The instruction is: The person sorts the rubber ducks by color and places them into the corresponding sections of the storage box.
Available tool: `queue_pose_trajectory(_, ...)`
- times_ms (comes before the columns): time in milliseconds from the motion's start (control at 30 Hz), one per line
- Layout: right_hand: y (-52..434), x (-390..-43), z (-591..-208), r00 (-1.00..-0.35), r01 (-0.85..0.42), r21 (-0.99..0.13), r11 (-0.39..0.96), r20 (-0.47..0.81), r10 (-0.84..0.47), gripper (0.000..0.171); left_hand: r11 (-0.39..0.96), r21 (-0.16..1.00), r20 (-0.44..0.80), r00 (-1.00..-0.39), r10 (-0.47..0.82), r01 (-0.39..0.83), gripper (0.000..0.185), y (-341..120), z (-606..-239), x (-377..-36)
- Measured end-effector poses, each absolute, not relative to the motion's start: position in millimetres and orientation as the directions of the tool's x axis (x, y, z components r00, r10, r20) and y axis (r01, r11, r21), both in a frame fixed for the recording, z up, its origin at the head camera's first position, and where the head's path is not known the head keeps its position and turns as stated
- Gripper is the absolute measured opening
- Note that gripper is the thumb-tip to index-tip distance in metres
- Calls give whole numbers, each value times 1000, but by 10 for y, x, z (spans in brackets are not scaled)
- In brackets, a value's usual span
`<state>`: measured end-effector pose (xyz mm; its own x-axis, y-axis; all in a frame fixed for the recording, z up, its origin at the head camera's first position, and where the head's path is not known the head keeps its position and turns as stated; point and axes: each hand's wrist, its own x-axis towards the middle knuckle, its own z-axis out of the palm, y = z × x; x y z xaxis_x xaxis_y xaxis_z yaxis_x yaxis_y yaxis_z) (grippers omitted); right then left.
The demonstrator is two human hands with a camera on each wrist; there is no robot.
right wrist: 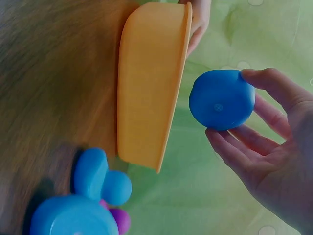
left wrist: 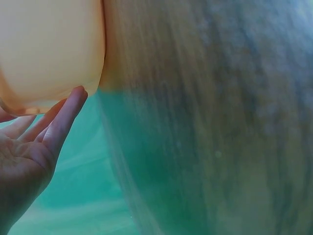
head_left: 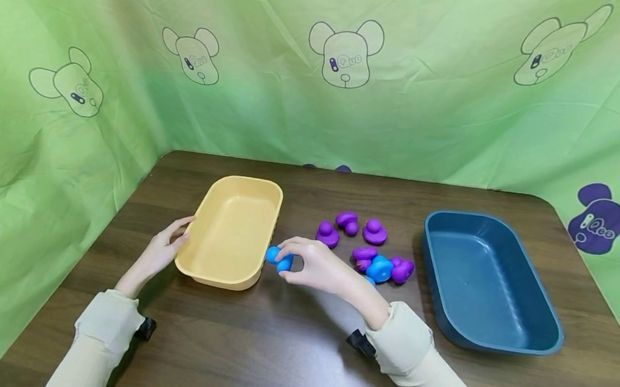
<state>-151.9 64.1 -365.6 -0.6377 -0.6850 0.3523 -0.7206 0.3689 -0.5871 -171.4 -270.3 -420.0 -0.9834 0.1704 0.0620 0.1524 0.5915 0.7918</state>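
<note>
My right hand (head_left: 303,261) pinches a blue toy duck (head_left: 279,258) just beside the right wall of the yellow tray (head_left: 207,271). In the right wrist view the blue duck (right wrist: 221,99) shows its round base between my fingertips (right wrist: 254,76), with the yellow tray (right wrist: 146,88) to its left. My left hand (head_left: 167,248) rests with straight fingers against the yellow tray's left side; in the left wrist view its fingers (left wrist: 63,117) touch the tray's wall (left wrist: 49,49). Several purple ducks (head_left: 375,231) and a second blue duck (head_left: 379,269) lie between the two trays.
A dark blue tray (head_left: 497,345) stands at the right of the brown table (head_left: 283,353). Green cloth with bear drawings hangs behind and on both sides. More blue and purple ducks (right wrist: 93,176) appear low in the right wrist view.
</note>
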Motion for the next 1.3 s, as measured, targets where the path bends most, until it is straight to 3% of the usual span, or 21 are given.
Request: queue_pose_trajectory(1300, 129, -1550, -3728, -658, -702, -558, 443, 269, -703, 22, 582, 799, 61, -983, 174, 153, 40, -2697, -4178, -1700)
